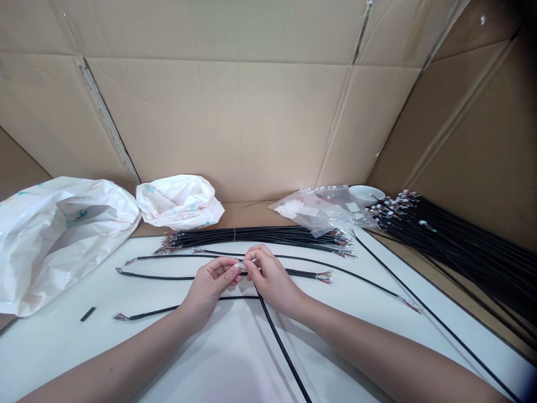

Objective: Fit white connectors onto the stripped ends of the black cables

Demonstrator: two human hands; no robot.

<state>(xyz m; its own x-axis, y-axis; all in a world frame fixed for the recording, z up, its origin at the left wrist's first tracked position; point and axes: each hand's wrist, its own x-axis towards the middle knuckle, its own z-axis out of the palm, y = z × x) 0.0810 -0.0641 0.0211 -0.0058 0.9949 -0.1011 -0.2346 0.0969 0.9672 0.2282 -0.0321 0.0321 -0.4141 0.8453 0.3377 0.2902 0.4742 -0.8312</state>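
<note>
Both hands meet over the middle of the white table. My left hand (213,284) is closed, thumb and fingers pinching a small whitish piece (240,266) that looks like a connector. Close against it, my right hand (271,280) is closed at the end of a black cable (277,334), which runs down toward the table's front edge. The fingers cover most of the cable's end, so its wires are hard to make out. Beneath the hands lie several loose black cables, one of them a cable with bare wire ends (157,310).
Behind the hands lies a tied bundle of black cables (251,235). A clear plastic bag (323,207) and a white bowl (366,194) stand at the back. Many cables (470,252) are piled right. Two white bags (62,240) sit left, near a short black tube (88,314). Cardboard walls (226,123) enclose the table.
</note>
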